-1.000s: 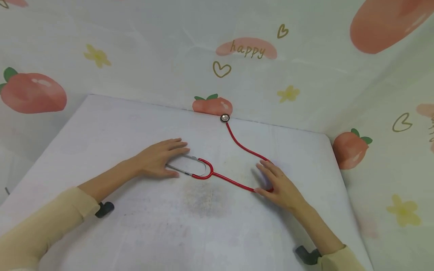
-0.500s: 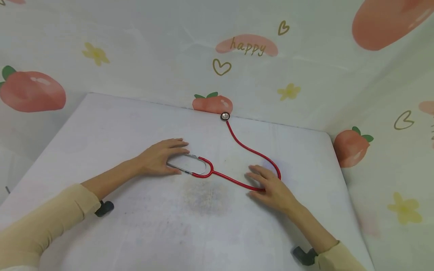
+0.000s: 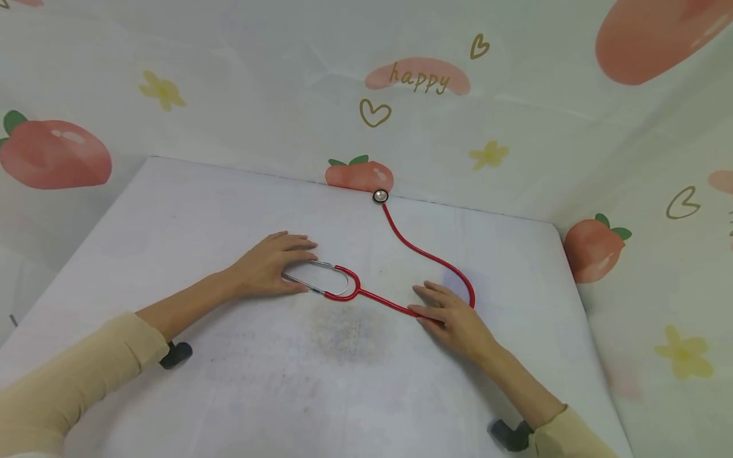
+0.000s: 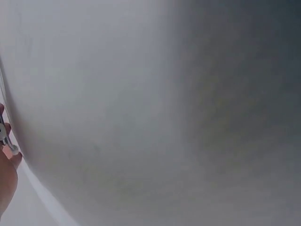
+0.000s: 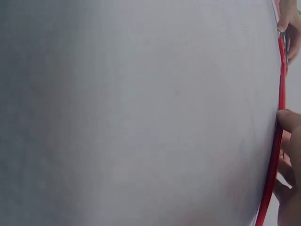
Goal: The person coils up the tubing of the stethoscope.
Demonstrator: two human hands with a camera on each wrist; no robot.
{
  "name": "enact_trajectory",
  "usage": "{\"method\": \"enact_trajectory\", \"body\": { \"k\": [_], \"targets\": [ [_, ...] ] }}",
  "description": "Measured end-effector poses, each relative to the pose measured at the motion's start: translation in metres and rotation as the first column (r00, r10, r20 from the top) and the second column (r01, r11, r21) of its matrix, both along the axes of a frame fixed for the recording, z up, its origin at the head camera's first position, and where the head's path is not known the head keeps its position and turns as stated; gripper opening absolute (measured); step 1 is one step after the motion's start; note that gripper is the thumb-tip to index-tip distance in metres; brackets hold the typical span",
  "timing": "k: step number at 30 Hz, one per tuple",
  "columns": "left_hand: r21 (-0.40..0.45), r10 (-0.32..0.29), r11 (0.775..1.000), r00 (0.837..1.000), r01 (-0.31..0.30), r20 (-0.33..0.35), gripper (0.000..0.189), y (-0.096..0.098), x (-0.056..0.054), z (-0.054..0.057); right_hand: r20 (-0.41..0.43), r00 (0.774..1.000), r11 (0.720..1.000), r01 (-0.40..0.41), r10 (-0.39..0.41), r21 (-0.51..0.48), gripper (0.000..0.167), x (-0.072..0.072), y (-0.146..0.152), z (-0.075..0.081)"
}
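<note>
Currently, stethoscope (image 3: 383,301): flat on the desk (image 3: 258,394); dial centred on its yoke (image 3: 358,291), 12 toward the far edge.
Chest piece (image 3: 380,196): just past 12 o'clock, at the desk's far edge. Probably the densest part; likely to drag or swing if only the tubing is lifted.
Red tubing (image 3: 420,251): curves from just past 12 round to about 4. Judged soft, springy, fairly grippy; a light pinch should do.
Ear tubes (image 3: 303,284): between 9 and 10. Presumably stiff, thin, slippery metal; best taken together, without splaying.
Left hand (image 3: 272,264): between 9 and 10, thumb and fingers spread wide across the ear tubes; no firm grip evident.
Right hand (image 3: 458,321): between 3 and 4, thumb near forefinger, tubing running between; cannot tell if pinched.
Load: light overall, floppy; two-point support advisable.
</note>
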State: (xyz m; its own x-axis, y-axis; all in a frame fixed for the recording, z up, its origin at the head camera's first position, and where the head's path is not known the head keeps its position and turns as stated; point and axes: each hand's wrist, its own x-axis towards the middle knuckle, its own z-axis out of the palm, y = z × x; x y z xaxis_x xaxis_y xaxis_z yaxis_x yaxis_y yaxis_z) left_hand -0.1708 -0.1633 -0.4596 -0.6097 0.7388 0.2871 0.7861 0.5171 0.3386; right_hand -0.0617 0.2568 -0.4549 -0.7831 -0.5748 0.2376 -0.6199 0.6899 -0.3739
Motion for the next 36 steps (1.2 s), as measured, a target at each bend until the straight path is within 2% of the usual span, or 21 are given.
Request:
{"method": "enact_trajectory", "body": {
  "k": [8, 12, 15, 23, 31, 36],
  "targets": [
    [0.087, 0.032, 0.996, 0.999, -0.030, -0.022, 0.057, 0.000, 0.005, 0.007, -0.079, 0.997, 0.998, -0.016, 0.011, -0.059, 0.041, -0.001, 0.002, 0.001],
    [0.134, 0.058, 0.989, 0.998, -0.058, 0.002, 0.058, 0.000, 0.007, 0.010, -0.159, 0.987, 0.997, -0.013, 0.000, -0.080, 0.044, -0.003, 0.005, 0.002],
    [0.161, 0.078, 0.984, 0.997, -0.081, 0.021, 0.060, 0.000, 0.007, 0.012, -0.187, 0.982, 0.995, -0.008, -0.011, -0.103, 0.044, -0.005, 0.007, 0.004],
    [0.179, 0.077, 0.980, 0.996, -0.084, 0.045, 0.061, 0.003, 0.006, 0.019, -0.170, 0.985, 0.982, -0.033, 0.000, -0.187, 0.041, -0.017, 0.015, 0.022],
    [0.232, 0.064, 0.971, 0.998, -0.063, 0.001, 0.060, 0.005, 0.002, 0.022, -0.238, 0.970, 0.960, -0.102, 0.038, -0.262, 0.041, -0.030, 0.020, 0.042],
    [0.246, 0.061, 0.967, 0.998, -0.060, 0.007, 0.059, 0.008, 0.001, 0.028, -0.198, 0.980, 0.942, -0.085, 0.020, -0.326, 0.042, -0.036, 0.020, 0.052]
  ]
}}
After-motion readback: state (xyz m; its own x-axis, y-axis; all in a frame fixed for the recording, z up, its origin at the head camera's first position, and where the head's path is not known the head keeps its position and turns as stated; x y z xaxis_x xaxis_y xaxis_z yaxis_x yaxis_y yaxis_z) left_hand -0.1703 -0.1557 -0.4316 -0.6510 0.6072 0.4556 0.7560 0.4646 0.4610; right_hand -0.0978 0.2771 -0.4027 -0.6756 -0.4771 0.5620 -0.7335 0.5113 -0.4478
